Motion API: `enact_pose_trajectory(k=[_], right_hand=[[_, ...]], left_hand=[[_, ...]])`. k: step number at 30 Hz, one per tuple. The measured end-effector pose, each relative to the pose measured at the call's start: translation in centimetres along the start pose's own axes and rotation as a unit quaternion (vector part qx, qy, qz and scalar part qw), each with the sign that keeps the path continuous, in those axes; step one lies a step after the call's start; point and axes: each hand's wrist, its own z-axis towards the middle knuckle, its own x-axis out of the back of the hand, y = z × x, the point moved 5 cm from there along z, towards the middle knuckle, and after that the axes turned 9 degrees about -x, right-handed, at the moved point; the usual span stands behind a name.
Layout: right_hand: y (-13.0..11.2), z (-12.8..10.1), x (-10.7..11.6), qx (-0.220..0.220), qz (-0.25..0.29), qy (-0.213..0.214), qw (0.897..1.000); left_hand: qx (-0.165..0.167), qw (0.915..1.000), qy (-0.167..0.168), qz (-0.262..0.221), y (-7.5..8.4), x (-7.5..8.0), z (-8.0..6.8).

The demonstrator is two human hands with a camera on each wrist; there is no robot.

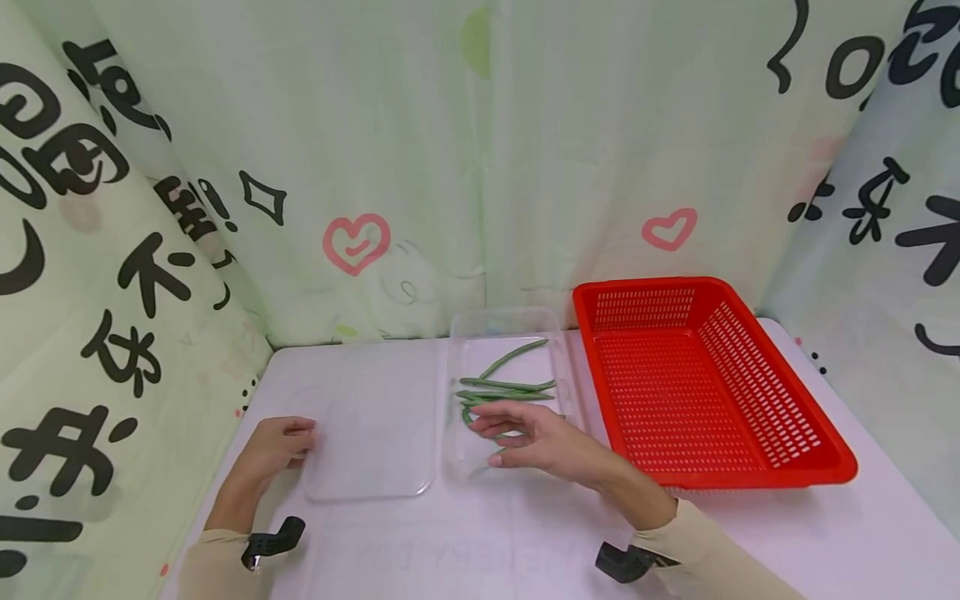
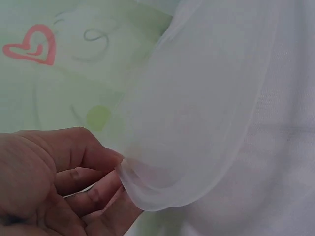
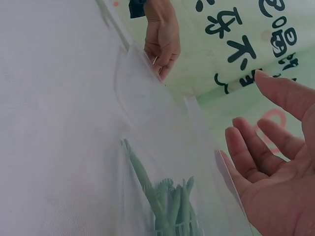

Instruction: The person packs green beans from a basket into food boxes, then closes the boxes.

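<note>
My left hand (image 1: pixel 273 446) pinches the left edge of a clear plastic lid (image 1: pixel 371 442) between thumb and fingers. The left wrist view shows this thin see-through lid (image 2: pixel 192 123) and its rounded corner close up. To its right is a clear plastic container (image 1: pixel 467 462) with several long green beans (image 1: pixel 510 395) in it. Above the container's near part hovers my right hand (image 1: pixel 551 446), fingers spread and nothing held. In the right wrist view its little finger is close to the container's edge; I cannot tell whether they touch. The hand covers some of the beans.
A red perforated plastic basket (image 1: pixel 675 392) stands on the right of the table, close beside the container. The white tabletop (image 1: pixel 450 550) extends toward me. Curtains (image 1: pixel 525 167) with hearts and black writing enclose the back and both sides.
</note>
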Motion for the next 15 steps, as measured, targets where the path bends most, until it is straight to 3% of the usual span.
enact_pose_trajectory(k=[7, 15], right_hand=[[-0.4, 0.8, -0.6, -0.004, -0.013, 0.001, 1.000], [-1.0, 1.5, -1.1, -0.005, -0.014, 0.010, 1.000]], left_hand=[[-0.020, 0.9988, 0.005, -0.043, 0.1, 1.6, -1.2], [-0.028, 0.9969, -0.003, -0.073, 2.1, 3.1, -2.3]])
